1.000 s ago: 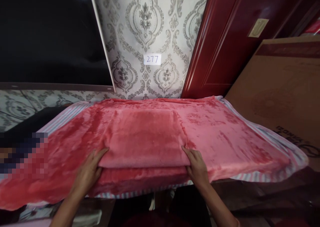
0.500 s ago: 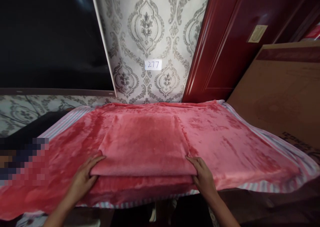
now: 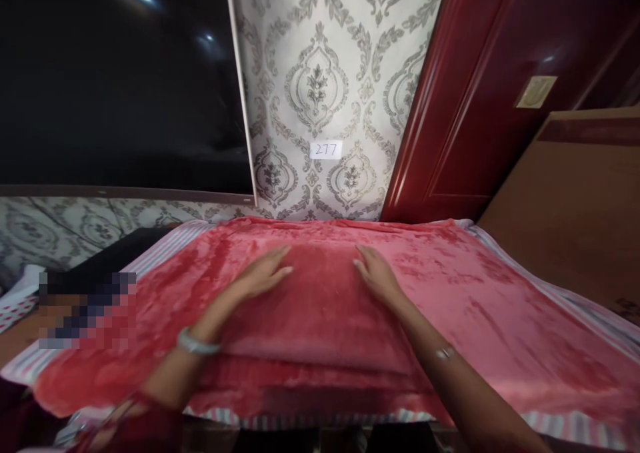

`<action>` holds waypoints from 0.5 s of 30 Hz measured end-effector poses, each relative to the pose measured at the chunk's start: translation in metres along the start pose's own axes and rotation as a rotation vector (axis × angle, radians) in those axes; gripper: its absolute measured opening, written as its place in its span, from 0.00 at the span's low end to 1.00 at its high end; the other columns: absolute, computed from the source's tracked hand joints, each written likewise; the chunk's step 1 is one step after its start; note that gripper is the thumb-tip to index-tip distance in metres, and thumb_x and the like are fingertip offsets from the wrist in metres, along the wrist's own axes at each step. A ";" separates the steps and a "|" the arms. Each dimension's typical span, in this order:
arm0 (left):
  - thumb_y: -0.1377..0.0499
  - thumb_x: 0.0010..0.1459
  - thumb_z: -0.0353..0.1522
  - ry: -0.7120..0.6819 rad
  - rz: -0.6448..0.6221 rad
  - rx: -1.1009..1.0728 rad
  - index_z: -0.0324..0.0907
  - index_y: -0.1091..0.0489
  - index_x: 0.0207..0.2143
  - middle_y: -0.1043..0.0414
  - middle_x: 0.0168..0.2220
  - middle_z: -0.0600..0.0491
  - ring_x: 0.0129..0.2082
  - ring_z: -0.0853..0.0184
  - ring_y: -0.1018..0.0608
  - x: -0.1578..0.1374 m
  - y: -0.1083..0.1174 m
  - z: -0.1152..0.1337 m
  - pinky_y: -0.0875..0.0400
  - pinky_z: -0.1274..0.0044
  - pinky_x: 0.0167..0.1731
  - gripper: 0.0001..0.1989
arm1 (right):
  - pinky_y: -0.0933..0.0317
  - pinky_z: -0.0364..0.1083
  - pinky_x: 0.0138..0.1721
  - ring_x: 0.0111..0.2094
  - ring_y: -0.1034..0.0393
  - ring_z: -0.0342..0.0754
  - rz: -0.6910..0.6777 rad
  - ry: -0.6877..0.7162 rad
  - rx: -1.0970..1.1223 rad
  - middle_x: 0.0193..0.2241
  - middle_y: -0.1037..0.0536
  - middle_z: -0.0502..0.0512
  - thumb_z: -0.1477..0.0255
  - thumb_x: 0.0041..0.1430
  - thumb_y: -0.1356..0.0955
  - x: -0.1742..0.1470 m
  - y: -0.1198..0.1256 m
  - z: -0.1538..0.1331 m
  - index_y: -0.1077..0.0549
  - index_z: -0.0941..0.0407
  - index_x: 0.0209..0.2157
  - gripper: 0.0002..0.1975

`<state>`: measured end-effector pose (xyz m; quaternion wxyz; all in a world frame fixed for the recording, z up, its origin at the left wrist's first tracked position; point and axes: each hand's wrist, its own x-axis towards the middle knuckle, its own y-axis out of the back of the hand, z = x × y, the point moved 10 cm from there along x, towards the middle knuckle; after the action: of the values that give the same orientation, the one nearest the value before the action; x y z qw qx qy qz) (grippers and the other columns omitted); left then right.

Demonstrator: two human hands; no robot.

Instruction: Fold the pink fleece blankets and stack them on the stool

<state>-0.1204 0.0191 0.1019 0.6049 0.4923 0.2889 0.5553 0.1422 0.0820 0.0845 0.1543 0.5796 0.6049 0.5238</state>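
A folded pink plush blanket [image 3: 320, 306] lies flat in the middle of the view, its near edge a thick rounded fold. My left hand [image 3: 263, 274] rests along its far left side, fingers stretched forward and thumb apart. On the far right side lies my right hand [image 3: 376, 274], open as well, its fingers pointing away from me. Both palms face down on or just over the plush, and neither hand grips anything. Beneath the folded piece spreads a larger pink plush cover [image 3: 450, 293] with striped edges.
A big dark screen [image 3: 120, 93] fills the upper left. Patterned wallpaper [image 3: 275, 46] carries a paper label [image 3: 326, 149] reading 277. At right stand a dark red door panel [image 3: 465, 93] and a cardboard box [image 3: 575, 200]. Part of the left side is pixelated.
Both hands have let go of the near corners of the folded blanket and moved forward to its far end. The camera view has shifted slightly left and up.
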 end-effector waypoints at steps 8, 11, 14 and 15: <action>0.51 0.65 0.46 0.221 -0.051 0.133 0.37 0.41 0.65 0.44 0.68 0.37 0.69 0.52 0.43 0.083 -0.058 -0.033 0.55 0.58 0.67 0.32 | 0.54 0.61 0.63 0.63 0.42 0.59 -0.126 -0.167 -0.305 0.61 0.30 0.63 0.60 0.70 0.43 0.045 -0.068 -0.003 0.33 0.56 0.62 0.25; 0.53 0.67 0.46 0.250 -0.035 0.153 0.35 0.41 0.65 0.43 0.68 0.37 0.69 0.53 0.43 0.078 -0.074 -0.051 0.58 0.59 0.68 0.32 | 0.57 0.59 0.63 0.60 0.39 0.58 -0.138 -0.160 -0.310 0.56 0.26 0.64 0.59 0.70 0.43 0.038 -0.085 0.014 0.29 0.57 0.59 0.25; 0.53 0.67 0.46 0.245 -0.022 0.174 0.38 0.42 0.66 0.43 0.68 0.40 0.70 0.56 0.44 0.077 -0.083 -0.056 0.60 0.61 0.68 0.31 | 0.58 0.60 0.62 0.60 0.39 0.58 -0.128 -0.163 -0.296 0.56 0.26 0.63 0.58 0.70 0.43 0.037 -0.091 0.021 0.29 0.56 0.57 0.25; 0.53 0.67 0.46 0.245 -0.020 0.181 0.38 0.42 0.66 0.43 0.68 0.40 0.69 0.57 0.43 0.078 -0.084 -0.057 0.59 0.61 0.68 0.31 | 0.58 0.60 0.62 0.60 0.39 0.58 -0.127 -0.164 -0.291 0.56 0.25 0.63 0.59 0.70 0.43 0.038 -0.092 0.022 0.28 0.56 0.57 0.25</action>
<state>-0.1220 0.1179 0.0207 0.5236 0.4707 0.4142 0.5768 0.0991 0.1450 0.0175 0.3181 0.5524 0.5436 0.5461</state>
